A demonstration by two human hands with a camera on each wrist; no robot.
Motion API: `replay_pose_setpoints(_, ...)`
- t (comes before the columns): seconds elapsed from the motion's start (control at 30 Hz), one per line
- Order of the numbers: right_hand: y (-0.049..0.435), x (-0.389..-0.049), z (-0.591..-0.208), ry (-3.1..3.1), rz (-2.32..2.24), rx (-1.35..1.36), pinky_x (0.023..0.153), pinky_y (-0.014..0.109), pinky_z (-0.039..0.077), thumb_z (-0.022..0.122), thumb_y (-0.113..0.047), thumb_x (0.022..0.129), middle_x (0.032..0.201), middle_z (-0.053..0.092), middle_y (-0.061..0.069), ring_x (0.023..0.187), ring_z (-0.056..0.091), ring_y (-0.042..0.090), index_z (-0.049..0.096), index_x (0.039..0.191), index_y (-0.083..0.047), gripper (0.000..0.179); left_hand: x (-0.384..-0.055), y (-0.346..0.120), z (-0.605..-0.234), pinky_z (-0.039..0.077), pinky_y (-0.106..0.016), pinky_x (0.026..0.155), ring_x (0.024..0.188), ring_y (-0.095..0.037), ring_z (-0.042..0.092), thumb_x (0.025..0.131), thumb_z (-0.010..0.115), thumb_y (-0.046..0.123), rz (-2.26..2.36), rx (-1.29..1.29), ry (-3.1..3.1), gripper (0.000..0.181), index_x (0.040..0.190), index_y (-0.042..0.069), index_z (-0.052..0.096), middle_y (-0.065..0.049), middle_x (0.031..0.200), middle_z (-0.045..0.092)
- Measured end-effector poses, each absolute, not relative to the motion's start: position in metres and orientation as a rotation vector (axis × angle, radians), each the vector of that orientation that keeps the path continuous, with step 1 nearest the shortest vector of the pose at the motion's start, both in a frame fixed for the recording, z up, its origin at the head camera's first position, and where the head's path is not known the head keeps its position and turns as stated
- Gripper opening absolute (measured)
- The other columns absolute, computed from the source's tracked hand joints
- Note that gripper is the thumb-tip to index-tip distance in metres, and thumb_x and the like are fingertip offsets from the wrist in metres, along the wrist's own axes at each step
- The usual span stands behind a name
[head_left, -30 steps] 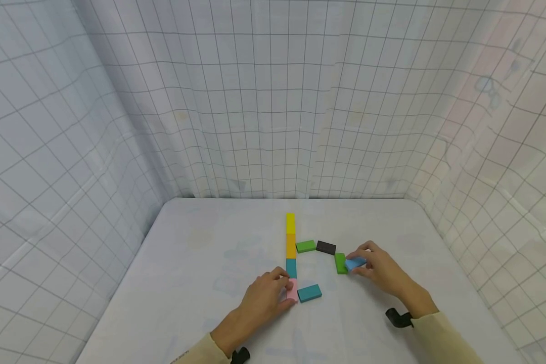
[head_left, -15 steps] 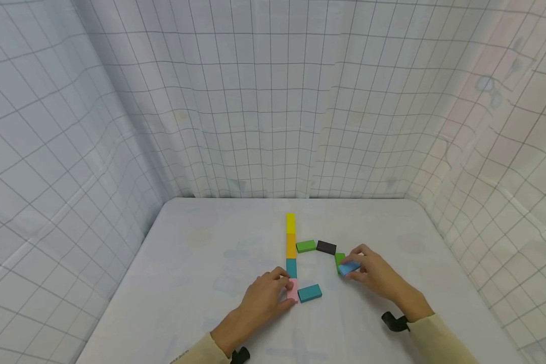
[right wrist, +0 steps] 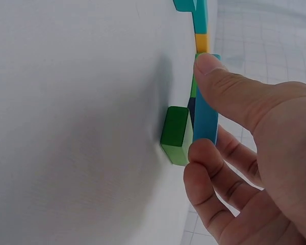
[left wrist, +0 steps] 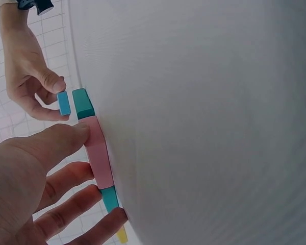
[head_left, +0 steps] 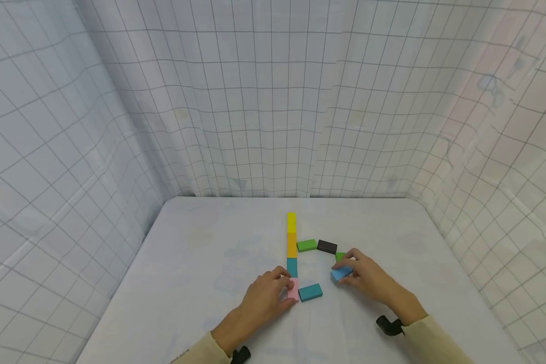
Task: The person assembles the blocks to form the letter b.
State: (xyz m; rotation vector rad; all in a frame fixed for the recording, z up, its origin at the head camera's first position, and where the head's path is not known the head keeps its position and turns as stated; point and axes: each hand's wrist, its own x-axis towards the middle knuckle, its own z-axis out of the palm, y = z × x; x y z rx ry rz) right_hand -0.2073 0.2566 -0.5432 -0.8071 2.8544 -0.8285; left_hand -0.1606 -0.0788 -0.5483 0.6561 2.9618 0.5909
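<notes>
My right hand [head_left: 372, 279] pinches a light blue block [right wrist: 206, 116] between thumb and fingertips, a little above the table. Just beyond it lies a green block [right wrist: 175, 127], partly hidden by the hand in the head view. My left hand [head_left: 265, 298] holds a pink block [left wrist: 98, 152] on the table, thumb at its near end and fingers at its far end. Touching the pink block's far end is a teal block [head_left: 292, 267], in line with an orange block [head_left: 291, 245] and a yellow block [head_left: 291, 222]. A second teal block [head_left: 310, 292] lies slanted at the pink block's right.
Right of the orange block lie another green block [head_left: 307, 245] and a black block [head_left: 327, 246], forming a curve with the partly hidden green one. Gridded white curtains [head_left: 282, 101] surround the white table [head_left: 186, 242] at the back and sides.
My right hand has carried the light blue block left and nearer to me, from beside the green block to in front of it. The left hand stays on the pink block.
</notes>
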Motion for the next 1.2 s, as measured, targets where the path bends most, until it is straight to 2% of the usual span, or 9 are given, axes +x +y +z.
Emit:
replay_pose_setpoints(0.27,0.25,-0.206,-0.545,2.829,-0.797,-0.786,0.085,0.024,0.061,0.09,-0.025,0.104,0.133,0.066,0.003,0.095,0.061,0.002,0.086,0.132,-0.026,0.029,-0.16,-0.079,-0.549,0.067,-0.041,0.1,0.111,-0.019,0.072,0.097,0.097,0.043,0.593,0.66,2.963,0.024,0.106,0.026,0.083,0.003,0.135,0.076)
replay_pose_setpoints(0.53,0.245,-0.204,-0.545,2.795,-0.806,-0.824,0.084,0.021,0.057,0.089,-0.025,0.105,0.131,0.064,0.002,0.095,0.057,0.001,0.085,0.133,-0.024,0.029,-0.16,-0.08,-0.549,0.066,-0.04,0.099,0.109,-0.019,0.071,0.098,0.097,0.042,0.591,0.676,2.969,0.024,0.106,0.025,0.082,0.003,0.135,0.076)
replay_pose_setpoints(0.83,0.241,-0.202,-0.549,2.785,-0.809,-0.862,0.087,0.023,0.061,0.09,-0.026,0.104,0.131,0.065,0.001,0.096,0.06,0.002,0.086,0.132,-0.023,0.029,-0.16,-0.079,-0.549,0.067,-0.042,0.101,0.112,-0.02,0.072,0.098,0.097,0.043,0.574,0.663,2.963,0.025,0.107,0.025,0.083,0.002,0.136,0.077)
replay_pose_setpoints(1.2,0.238,-0.199,-0.551,2.782,-0.813,-0.896,0.087,0.023,0.058,0.091,-0.031,0.103,0.13,0.066,0.001,0.097,0.059,0.004,0.086,0.131,-0.024,0.03,-0.161,-0.079,-0.549,0.067,-0.041,0.103,0.111,-0.019,0.072,0.098,0.097,0.044,0.574,0.659,2.96,0.025,0.108,0.026,0.083,0.002,0.137,0.076)
